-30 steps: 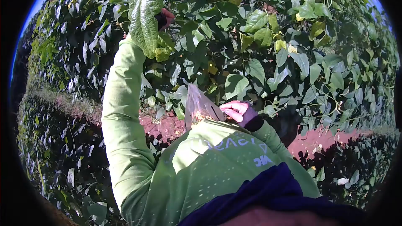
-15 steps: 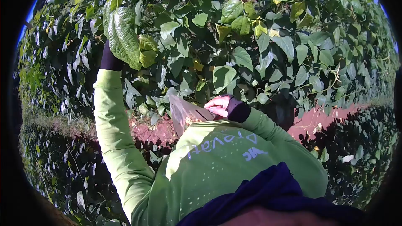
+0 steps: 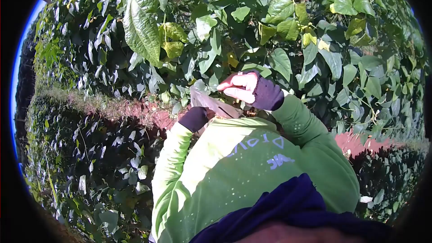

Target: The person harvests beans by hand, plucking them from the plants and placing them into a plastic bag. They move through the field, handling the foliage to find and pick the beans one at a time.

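Note:
A translucent plastic bag point(image 3: 216, 104) is in front of my chest. My left hand point(image 3: 210, 114) is at the bag's left side, with its fingers hidden behind or inside the plastic; only a sliver of it shows past the dark cuff point(image 3: 194, 119). Just above the bag's right end is my right hand point(image 3: 241, 87), its fingers curled and pressed together. Whatever they may hold is too small to make out. Close beyond both hands hang green leaves point(image 3: 281, 64) of a climbing vine.
A tall wall of vines point(image 3: 333, 63) spans the view ahead, with a large leaf point(image 3: 143, 27) and yellowing leaves point(image 3: 173, 40) at upper left. Reddish soil point(image 3: 157, 116) runs along its foot. Low shaded plants point(image 3: 99, 166) grow at lower left.
My left hand has come down from the vine leaves at upper left to the bag. My right hand has lifted away from the bag's edge, and the view has shifted.

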The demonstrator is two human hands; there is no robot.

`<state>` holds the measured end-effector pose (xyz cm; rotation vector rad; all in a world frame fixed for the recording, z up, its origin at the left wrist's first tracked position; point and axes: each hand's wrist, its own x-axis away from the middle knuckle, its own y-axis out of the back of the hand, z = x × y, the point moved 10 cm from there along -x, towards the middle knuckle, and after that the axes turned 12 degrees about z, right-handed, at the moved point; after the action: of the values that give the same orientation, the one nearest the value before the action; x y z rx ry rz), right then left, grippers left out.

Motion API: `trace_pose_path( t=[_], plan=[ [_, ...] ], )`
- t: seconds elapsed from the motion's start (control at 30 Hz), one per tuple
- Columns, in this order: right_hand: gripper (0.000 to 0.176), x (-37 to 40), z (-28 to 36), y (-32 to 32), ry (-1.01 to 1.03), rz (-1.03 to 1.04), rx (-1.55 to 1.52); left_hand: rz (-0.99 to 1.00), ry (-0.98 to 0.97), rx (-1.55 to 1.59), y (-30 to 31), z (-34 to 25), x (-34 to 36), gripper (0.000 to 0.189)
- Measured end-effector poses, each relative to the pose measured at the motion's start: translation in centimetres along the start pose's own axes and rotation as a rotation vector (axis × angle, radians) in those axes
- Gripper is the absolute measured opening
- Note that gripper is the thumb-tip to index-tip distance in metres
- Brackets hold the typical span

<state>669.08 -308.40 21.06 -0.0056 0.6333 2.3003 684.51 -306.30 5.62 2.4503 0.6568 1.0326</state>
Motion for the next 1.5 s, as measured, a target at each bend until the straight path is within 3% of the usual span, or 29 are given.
trace_pose_path(
  t=[0.03,0.07,0.1,0.17,0.2,0.27,0.33,0.43,0.5,0.67,0.8,0.87,0.9,0.97,1.03,1.1,1.17,1.23,1.3,1.37,1.5],
  plan=[
    [0.018,-1.0,1.0,0.4,0.111,-0.027,-0.016,-0.068,0.004,0.044,0.5,0.2,0.4,0.035],
    [0.018,-1.7,1.4,0.5,0.093,-0.015,-0.037,-0.123,-0.023,-0.061,1.1,0.0,0.6,0.036],
    [0.019,-2.3,1.7,0.3,0.150,0.006,-0.045,-0.131,0.146,-0.175,2.1,0.6,0.9,0.032],
    [0.021,-3.2,2.1,-0.6,0.163,0.103,-0.059,-0.411,-0.025,-0.327,4.5,0.8,2.5,0.032],
    [0.022,-3.4,2.1,-1.3,0.232,0.113,-0.032,-0.594,0.108,-0.030,7.8,-0.3,5.9,0.030],
    [0.022,-3.6,-0.1,-3.1,0.134,0.212,-0.103,-1.012,-0.033,0.220,12.5,0.3,10.9,0.021],
    [0.022,-3.2,-1.6,-4.4,0.095,0.250,-0.211,-1.234,-0.165,0.532,16.3,-0.3,15.4,0.024],
    [0.021,-2.5,-1.5,-5.5,0.078,0.300,-0.209,-1.355,-0.541,0.708,22.1,0.6,17.6,0.032],
    [0.022,-2.4,-1.1,-5.6,0.065,0.322,-0.170,-1.282,-0.709,0.950,25.3,1.6,16.1,0.040],
    [0.021,-2.8,-1.2,-5.0,-0.023,0.250,-0.189,-0.978,-0.848,1.129,30.2,0.5,11.3,0.047],
    [0.021,-3.4,-2.1,-5.6,-0.111,0.200,-0.222,-1.142,-0.722,0.982,30.5,0.1,13.9,0.027],
    [0.021,-4.1,-1.9,-6.2,-0.136,0.165,-0.191,-1.330,-0.641,0.708,30.0,-0.9,18.2,0.022],
    [0.021,-4.7,-1.9,-6.7,-0.143,0.154,-0.190,-1.316,-0.646,0.712,29.9,-0.8,19.3,0.022],
    [0.021,-6.3,-1.3,-8.6,-0.108,0.211,-0.166,-1.358,-0.508,0.431,29.4,-0.9,22.2,0.023],
    [0.021,-8.0,-1.5,-10.3,-0.109,0.200,-0.177,-1.348,-0.521,0.344,28.3,-0.1,24.2,0.024],
    [0.021,-9.8,-1.6,-12.4,-0.068,0.235,-0.146,-1.272,-0.496,0.431,26.5,1.2,25.4,0.024],
    [0.021,-11.7,-1.0,-14.1,-0.065,0.216,-0.171,-1.077,-0.467,0.493,23.7,3.7,24.1,0.022],
    [0.021,-13.2,-1.1,-15.7,-0.085,0.210,-0.194,-0.790,-0.295,0.354,18.9,5.6,21.1,0.022],
    [0.021,-14.4,-1.1,-16.7,-0.101,0.186,-0.194,-0.561,-0.256,0.128,14.2,7.1,19.0,0.016],
    [0.018,-15.6,-0.7,-17.4,-0.079,0.154,-0.217,-0.380,-0.262,-0.202,8.3,12.3,15.0,0.018],
    [0.021,-17.3,-0.7,-19.2,-0.141,0.257,-0.245,-0.402,-0.119,-0.294,5.1,16.6,16.3,0.020]
  ],
)
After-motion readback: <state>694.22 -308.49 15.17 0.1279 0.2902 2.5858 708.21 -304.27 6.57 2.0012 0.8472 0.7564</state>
